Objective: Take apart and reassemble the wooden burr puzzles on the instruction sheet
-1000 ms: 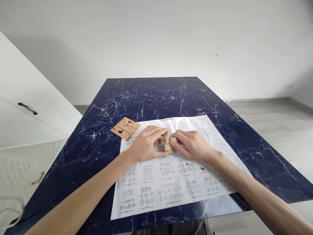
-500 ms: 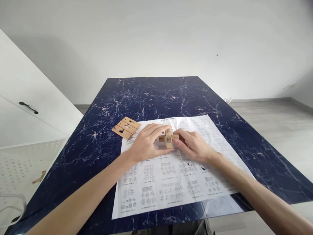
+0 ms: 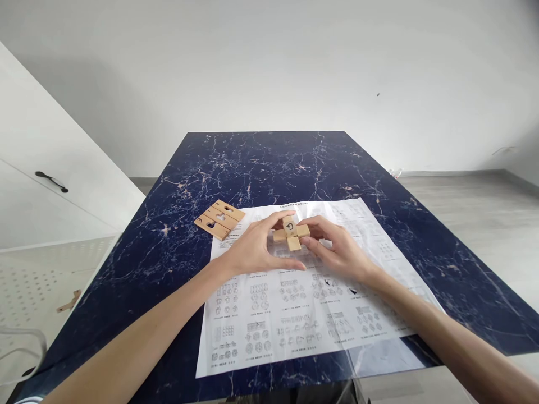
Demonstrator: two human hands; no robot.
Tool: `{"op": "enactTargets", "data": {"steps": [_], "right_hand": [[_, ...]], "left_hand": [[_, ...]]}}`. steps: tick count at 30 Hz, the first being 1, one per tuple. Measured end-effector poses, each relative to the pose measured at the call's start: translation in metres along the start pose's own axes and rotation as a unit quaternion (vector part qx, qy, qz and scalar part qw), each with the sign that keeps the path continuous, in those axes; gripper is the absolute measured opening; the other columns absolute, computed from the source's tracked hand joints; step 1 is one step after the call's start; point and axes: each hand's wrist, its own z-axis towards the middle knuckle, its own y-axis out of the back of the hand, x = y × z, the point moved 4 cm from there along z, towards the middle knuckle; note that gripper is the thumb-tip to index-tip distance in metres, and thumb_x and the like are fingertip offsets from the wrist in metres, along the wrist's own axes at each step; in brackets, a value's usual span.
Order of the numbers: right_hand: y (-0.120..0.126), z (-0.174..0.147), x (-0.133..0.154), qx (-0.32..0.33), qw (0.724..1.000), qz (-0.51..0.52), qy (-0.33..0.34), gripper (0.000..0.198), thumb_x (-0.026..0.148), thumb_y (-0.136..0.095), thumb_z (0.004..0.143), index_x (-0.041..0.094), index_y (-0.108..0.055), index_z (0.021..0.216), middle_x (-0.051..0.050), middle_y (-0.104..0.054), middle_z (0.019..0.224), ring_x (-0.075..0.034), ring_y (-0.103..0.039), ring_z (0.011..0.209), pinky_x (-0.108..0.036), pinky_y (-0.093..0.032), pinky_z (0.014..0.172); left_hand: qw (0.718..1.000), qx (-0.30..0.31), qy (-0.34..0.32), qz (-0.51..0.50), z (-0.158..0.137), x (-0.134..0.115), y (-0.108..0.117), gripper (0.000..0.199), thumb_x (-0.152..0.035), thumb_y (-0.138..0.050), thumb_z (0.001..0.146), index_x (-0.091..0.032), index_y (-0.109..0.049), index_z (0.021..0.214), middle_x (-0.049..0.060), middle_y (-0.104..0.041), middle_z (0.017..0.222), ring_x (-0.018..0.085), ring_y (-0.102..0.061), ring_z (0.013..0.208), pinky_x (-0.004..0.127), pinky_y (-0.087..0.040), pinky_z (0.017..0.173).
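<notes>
A small wooden burr puzzle (image 3: 291, 236) of crossed interlocking bars is held just over the printed sheet (image 3: 252, 359). A dark handwritten mark, like a 6, shows on its upper bar end. My right hand (image 3: 343, 249) pinches the puzzle's right bar end between thumb and fingers. Around the left side curves my left hand (image 3: 255, 247), its thumb stretched out below and apart from the wood. The left fingertips are at the puzzle's far upper edge; whether they touch it I cannot tell.
Flat wooden pieces (image 3: 219, 219) with cut-outs and written numbers lie side by side at the sheet's upper left corner, on the dark blue marbled table (image 3: 261, 163). A white cabinet (image 3: 59, 151) stands left. Beside the table, a wooden piece (image 3: 68, 301) rests on a perforated white surface.
The puzzle has been turned, so the face marked 2 has gone from view and another marked end faces up. My left thumb has moved off the puzzle, widening that hand.
</notes>
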Motion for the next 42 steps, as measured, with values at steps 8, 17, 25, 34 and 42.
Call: {"op": "enactTargets", "data": {"steps": [8, 17, 25, 34, 42], "right_hand": [[0.006, 0.000, 0.010, -0.025, 0.989, -0.135, 0.063, 0.022, 0.033, -0.061, 0.104, 0.024, -0.059, 0.123, -0.009, -0.070, 0.109, -0.021, -0.065, 0.081, -0.037, -0.055, 0.071], [0.005, 0.000, 0.010, 0.014, 0.986, -0.161, 0.047, 0.025, 0.043, -0.054, 0.108, 0.022, -0.056, 0.122, -0.008, -0.070, 0.099, -0.021, -0.061, 0.074, -0.036, -0.051, 0.066], [0.005, 0.002, 0.005, 0.093, 0.994, -0.054, -0.026, 0.032, 0.044, -0.040, 0.115, 0.021, -0.059, 0.125, -0.008, -0.073, 0.101, -0.022, -0.065, 0.080, -0.038, -0.052, 0.072], [0.008, 0.005, -0.001, 0.110, 0.992, -0.052, -0.021, 0.023, 0.038, -0.056, 0.108, 0.022, -0.071, 0.116, -0.006, -0.076, 0.104, -0.021, -0.066, 0.084, -0.036, -0.052, 0.075], [0.006, 0.002, -0.005, 0.048, 0.991, -0.123, 0.021, 0.024, 0.039, -0.059, 0.107, 0.022, -0.074, 0.111, -0.004, -0.074, 0.089, -0.018, -0.062, 0.071, -0.034, -0.051, 0.068]], "left_hand": [[0.997, -0.070, -0.028, 0.031, -0.001, -0.004, 0.002, 0.066, -0.052, -0.091, 0.081, -0.028, -0.059, 0.134, 0.007, -0.076, 0.125, 0.029, -0.074, 0.109, 0.044, -0.060, 0.093], [0.985, -0.078, -0.086, 0.126, -0.005, -0.006, 0.000, 0.061, -0.056, -0.084, 0.089, -0.029, -0.057, 0.136, 0.008, -0.072, 0.133, 0.032, -0.069, 0.120, 0.051, -0.056, 0.104], [0.977, -0.107, -0.149, 0.111, -0.002, -0.007, 0.002, 0.062, -0.051, -0.090, 0.084, -0.027, -0.061, 0.134, 0.010, -0.069, 0.132, 0.030, -0.068, 0.121, 0.048, -0.058, 0.104], [0.977, -0.071, -0.169, 0.108, -0.009, -0.008, -0.002, 0.058, -0.045, -0.086, 0.090, -0.027, -0.061, 0.138, 0.009, -0.075, 0.132, 0.029, -0.072, 0.121, 0.048, -0.059, 0.107], [0.978, -0.066, -0.149, 0.132, -0.008, -0.005, -0.002, 0.060, -0.046, -0.090, 0.084, -0.026, -0.065, 0.134, 0.009, -0.078, 0.123, 0.031, -0.074, 0.113, 0.050, -0.060, 0.103]]}}
